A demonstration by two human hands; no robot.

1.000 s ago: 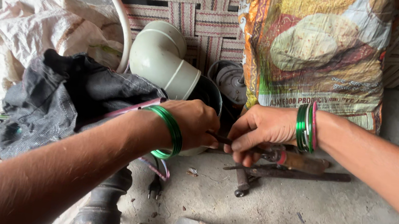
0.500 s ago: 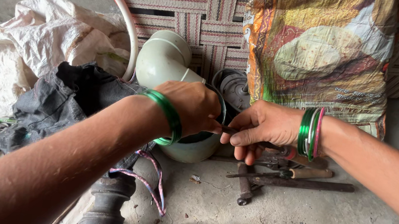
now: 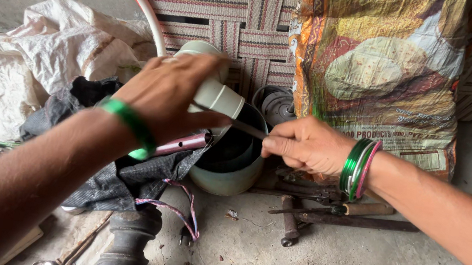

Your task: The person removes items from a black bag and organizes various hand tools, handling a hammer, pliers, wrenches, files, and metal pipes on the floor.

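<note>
Left hand: the left hand (image 3: 170,94) is closed over a pale green-white plastic pipe elbow (image 3: 211,88), fingers wrapped across its top, a green bangle on the wrist.
Right hand: the right hand (image 3: 303,144) is pinched shut on a thin grey metal rod (image 3: 246,129), which runs from the fingertips toward the mouth of the elbow; whether its tip goes inside cannot be told. Green and pink bangles sit on this wrist.
Pipe elbow, look: smooth, matte, with 1 bend; a wider collar end faces right and down, and a rounded end shows behind the left hand's fingers.
Pipe elbow, place: held in the air just above a round pale green pot (image 3: 231,163) with a dark inside, in front of a woven cot.
Under the left wrist: a short pink-purple metal tube (image 3: 181,143), lying over dark cloth (image 3: 117,177).
Floor, right: a hammer (image 3: 290,221) and long-handled tools (image 3: 348,215) on concrete below the right hand.
Behind: a printed sack (image 3: 381,79) leans on the cot; a crumpled white bag (image 3: 47,61) lies left.
</note>
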